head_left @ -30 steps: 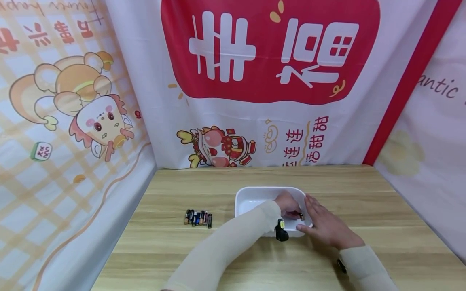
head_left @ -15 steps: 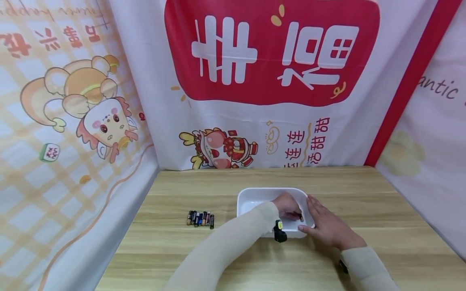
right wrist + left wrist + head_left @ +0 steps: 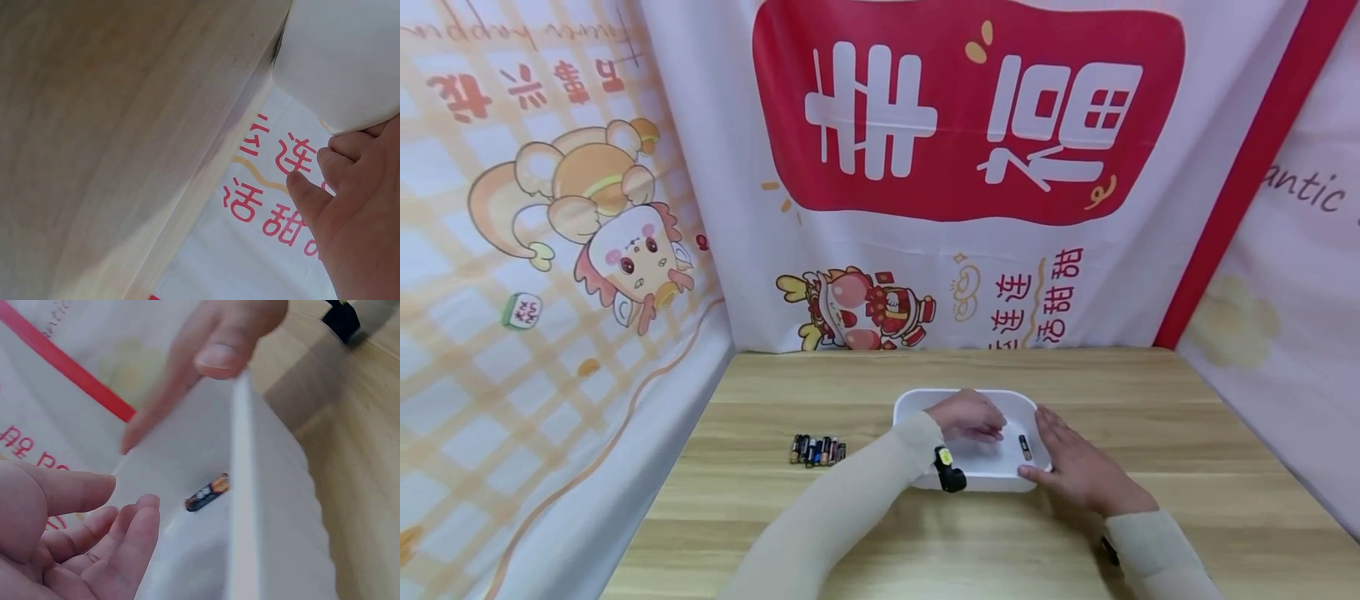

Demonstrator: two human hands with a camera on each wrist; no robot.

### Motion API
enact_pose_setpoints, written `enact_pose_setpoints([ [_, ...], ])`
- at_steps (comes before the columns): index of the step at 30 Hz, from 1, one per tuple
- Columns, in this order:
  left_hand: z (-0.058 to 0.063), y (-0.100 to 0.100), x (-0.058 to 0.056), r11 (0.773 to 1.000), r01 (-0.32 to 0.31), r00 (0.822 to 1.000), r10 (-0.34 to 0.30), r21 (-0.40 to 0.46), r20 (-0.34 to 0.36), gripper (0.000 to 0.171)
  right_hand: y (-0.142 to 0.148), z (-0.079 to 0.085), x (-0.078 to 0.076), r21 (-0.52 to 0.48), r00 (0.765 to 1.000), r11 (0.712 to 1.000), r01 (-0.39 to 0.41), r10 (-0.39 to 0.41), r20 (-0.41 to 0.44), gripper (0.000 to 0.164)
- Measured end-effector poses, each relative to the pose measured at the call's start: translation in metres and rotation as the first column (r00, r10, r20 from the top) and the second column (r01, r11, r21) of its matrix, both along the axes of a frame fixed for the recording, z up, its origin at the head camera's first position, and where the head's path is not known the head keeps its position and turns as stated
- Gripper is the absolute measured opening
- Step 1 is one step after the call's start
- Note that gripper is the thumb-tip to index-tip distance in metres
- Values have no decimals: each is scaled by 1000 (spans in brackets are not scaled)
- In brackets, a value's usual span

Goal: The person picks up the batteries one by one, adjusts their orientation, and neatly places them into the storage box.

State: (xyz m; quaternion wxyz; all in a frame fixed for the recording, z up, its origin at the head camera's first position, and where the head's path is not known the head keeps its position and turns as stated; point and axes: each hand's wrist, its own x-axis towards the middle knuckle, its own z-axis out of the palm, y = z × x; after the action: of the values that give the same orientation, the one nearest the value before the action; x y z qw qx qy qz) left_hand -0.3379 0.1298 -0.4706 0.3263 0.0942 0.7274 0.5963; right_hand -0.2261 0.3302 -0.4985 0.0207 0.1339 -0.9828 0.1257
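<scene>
A white rectangular box (image 3: pixel 917 479) stands on the table, with a dark battery (image 3: pixel 1025 447) lying on its floor near the right end. In the left wrist view the battery (image 3: pixel 207 492) shows an orange-copper end. My left hand (image 3: pixel 970 417) is inside the box, left of the battery and apart from it. Its fingers are loosely bent, with nothing between thumb and fingertips (image 3: pixel 149 501). My right hand (image 3: pixel 1078 467) rests against the box's right end, fingers fairly straight along the outside and thumb at the near corner of the rim.
Several batteries (image 3: pixel 817 451) lie side by side in a row on the wooden table (image 3: pixel 760 517), left of the box. A printed white and red cloth (image 3: pixel 970 192) hangs behind the table's back edge, and more cloth hangs at both sides.
My left hand has let go of the battery and moved left from it inside the box, leaving it on the box floor. The right hand stays at the box's right end.
</scene>
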Motion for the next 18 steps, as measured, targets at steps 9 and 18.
enact_pose_setpoints([
  [9,21,-47,-6,989,-1,998,-9,149,70,19,1,1,0,-15,999,1000,22,-22,33,103],
  [18,26,-79,2,992,21,997,-31,121,73,33,1,-2,0,-13,999,1000,28,-27,46,103],
])
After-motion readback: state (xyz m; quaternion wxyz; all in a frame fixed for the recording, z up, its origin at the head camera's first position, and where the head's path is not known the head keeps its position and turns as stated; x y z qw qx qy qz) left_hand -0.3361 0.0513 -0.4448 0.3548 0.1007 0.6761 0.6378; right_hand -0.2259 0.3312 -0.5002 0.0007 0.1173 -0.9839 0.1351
